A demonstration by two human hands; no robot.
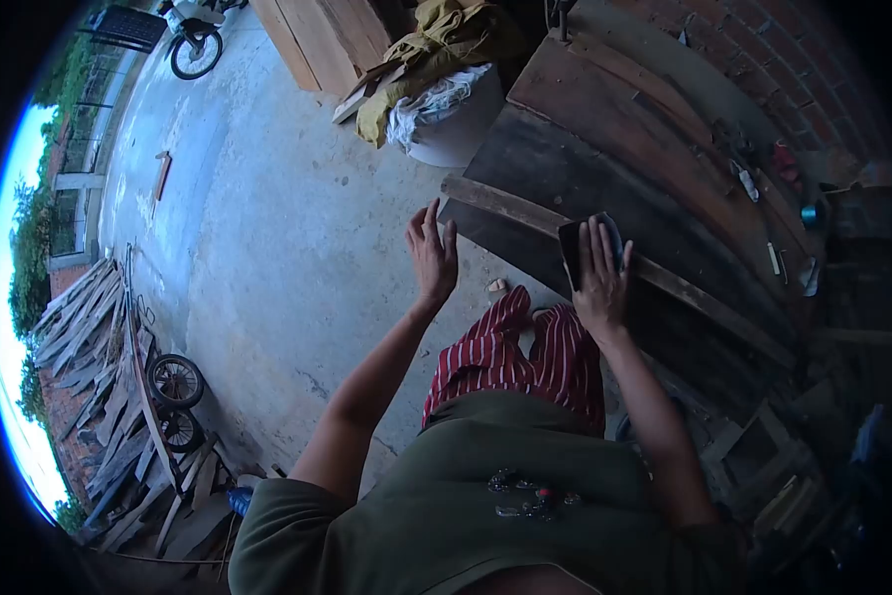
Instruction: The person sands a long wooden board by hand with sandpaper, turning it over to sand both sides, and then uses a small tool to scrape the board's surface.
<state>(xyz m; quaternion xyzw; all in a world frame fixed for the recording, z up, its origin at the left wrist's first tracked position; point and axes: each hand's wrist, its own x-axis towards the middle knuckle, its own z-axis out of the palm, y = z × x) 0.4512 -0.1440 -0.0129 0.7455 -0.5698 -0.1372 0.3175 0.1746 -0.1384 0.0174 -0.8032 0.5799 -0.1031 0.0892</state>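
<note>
My left hand (433, 260) is raised over the concrete floor, off the near end of a wooden strip (505, 206). Its fingers are loosely bent and apart, and nothing is in it. Fingers outstretched, my right hand (601, 281) presses a dark sheet of sandpaper (571, 254) against the strip. The sheet's edges show on both sides of the fingers, and its far edge curls up. The strip lies slantwise across a dark board (565, 164) on the workbench. What my right palm covers is hidden.
Hand tools (746, 182) and a teal tape roll (812, 216) lie toward the bench's right side. A white sack (456, 124) topped with cloth stands beyond it. Scrap wood (109, 397) and a wheeled cart (175, 382) are at left, and a motorbike (196, 52) is far back.
</note>
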